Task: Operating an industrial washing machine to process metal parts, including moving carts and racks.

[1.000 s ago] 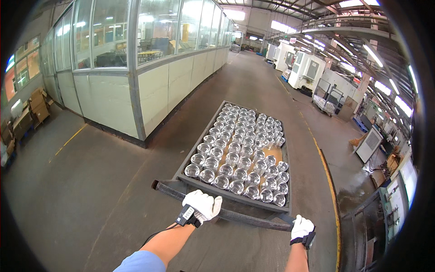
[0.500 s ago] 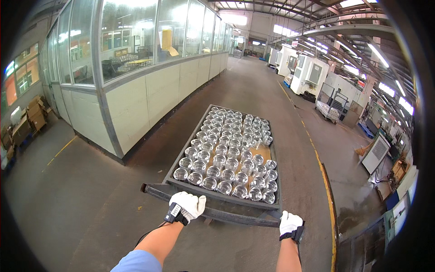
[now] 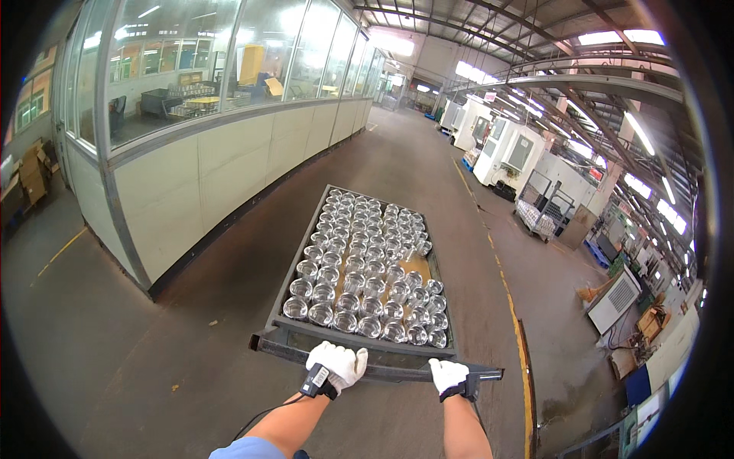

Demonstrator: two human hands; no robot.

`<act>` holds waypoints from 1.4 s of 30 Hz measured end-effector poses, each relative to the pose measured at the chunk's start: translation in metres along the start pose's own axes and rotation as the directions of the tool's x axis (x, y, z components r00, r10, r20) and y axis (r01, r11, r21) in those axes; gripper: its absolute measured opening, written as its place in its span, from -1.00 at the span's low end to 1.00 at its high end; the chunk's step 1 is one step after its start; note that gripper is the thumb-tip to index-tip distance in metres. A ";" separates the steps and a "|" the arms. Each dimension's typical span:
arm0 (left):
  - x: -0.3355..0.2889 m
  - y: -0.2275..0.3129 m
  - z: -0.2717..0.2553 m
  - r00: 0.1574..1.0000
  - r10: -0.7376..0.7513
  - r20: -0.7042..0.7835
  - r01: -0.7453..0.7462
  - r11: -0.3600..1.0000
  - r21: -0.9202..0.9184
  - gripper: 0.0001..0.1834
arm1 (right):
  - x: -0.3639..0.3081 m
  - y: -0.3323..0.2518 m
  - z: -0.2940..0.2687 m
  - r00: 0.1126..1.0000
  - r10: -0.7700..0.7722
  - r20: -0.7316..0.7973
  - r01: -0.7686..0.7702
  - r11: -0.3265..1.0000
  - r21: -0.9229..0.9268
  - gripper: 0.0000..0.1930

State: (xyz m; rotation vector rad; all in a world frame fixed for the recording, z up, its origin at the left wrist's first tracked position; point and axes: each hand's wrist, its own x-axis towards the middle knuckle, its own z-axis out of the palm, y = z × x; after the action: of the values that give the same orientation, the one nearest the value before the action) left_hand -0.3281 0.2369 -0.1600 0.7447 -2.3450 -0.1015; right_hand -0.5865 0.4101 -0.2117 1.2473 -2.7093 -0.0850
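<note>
Left hand (image 3: pixel 338 366): gloved fingers curled closed over the bar (image 3: pixel 397 373). Right hand (image 3: pixel 449 375): likewise wrapped round it, nearer its right end. Spacing probably gives even leverage. Cart (image 3: pixel 329 334) just beyond, straight ahead. Shiny cups (image 3: pixel 354 283) in close rows, presumably so they brace one another; rim likely stops sliding. Cardboard (image 3: pixel 417 265) beneath, perhaps as padding. Yellow line (image 3: pixel 501 275) right of cart.

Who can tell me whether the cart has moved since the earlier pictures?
Yes, forward: the cart has advanced along the windowed booth, whose near corner, earlier about level with the cart's middle, now sits closer to the cart's rear.
</note>
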 end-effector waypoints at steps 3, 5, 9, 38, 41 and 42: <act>-0.001 0.008 0.017 0.999 0.028 -0.043 -0.029 0.999 -0.024 -0.50 | 0.004 -0.015 -0.004 0.999 -0.046 -0.001 0.046 0.999 0.021 -0.51; -0.003 0.016 0.015 1.000 -0.011 -0.005 0.011 1.000 -0.004 -0.49 | 0.003 -0.034 -0.025 0.999 0.034 0.027 -0.036 0.995 0.096 -0.48; -0.002 0.033 0.033 0.993 0.053 -0.107 -0.052 0.999 0.011 -0.49 | 0.011 -0.011 -0.007 0.994 0.060 -0.094 -0.046 0.989 0.141 -0.44; -0.011 0.144 0.124 0.971 0.234 0.051 -0.237 0.970 0.048 -0.77 | 0.019 0.017 0.025 0.952 -0.261 -0.158 0.248 0.964 -0.095 -0.71; -0.033 0.153 0.132 0.974 0.223 -0.042 -0.202 0.938 0.282 -0.46 | 0.006 -0.002 0.037 0.971 0.011 -0.237 0.028 0.987 0.160 -0.58; -0.041 0.152 0.130 0.994 0.097 0.057 -0.108 0.961 0.254 -0.29 | 0.005 -0.014 0.041 0.970 0.018 -0.242 0.047 0.965 0.258 -0.55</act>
State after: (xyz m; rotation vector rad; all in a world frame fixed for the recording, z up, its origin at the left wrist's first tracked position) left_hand -0.4574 0.3697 -0.2444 0.7477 -2.4627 0.2389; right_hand -0.5864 0.3968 -0.2532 1.2491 -2.5567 0.4118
